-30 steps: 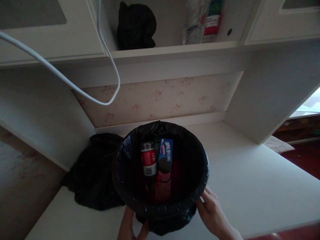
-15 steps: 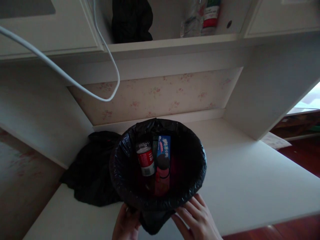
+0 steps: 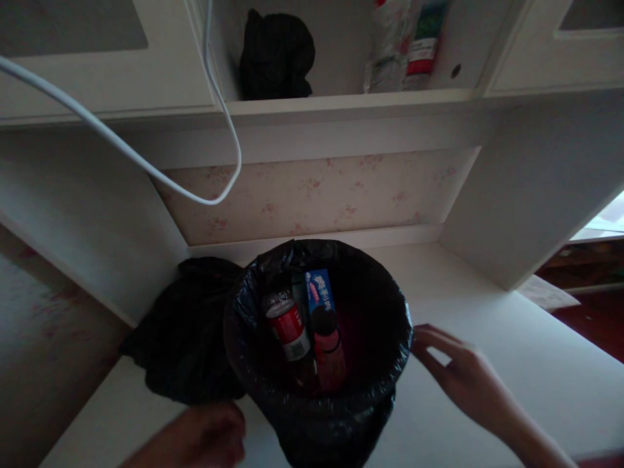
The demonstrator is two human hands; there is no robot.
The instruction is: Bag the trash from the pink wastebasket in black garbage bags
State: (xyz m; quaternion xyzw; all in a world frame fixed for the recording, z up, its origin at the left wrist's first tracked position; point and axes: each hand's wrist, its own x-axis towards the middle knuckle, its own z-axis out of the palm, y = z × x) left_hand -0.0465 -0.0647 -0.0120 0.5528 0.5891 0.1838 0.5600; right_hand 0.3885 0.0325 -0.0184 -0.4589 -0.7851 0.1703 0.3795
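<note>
Bin [image 3: 390, 364] now stands free on the desk [image 3: 487, 325] — both hands have let go of its rim. Right hand [image 3: 463, 377] hangs spread beside it; left hand [image 3: 205, 439] is blurred — grip unclear.

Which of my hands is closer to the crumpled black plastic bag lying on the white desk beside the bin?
Left. The left hand is just in front of the crumpled black plastic bag; the right hand is across the black-lined bin.

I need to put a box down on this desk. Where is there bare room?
The desk is bare right of the lined bin, beyond the right hand. Left is crowded: a black bag fills the corner, with the left hand near it.
</note>
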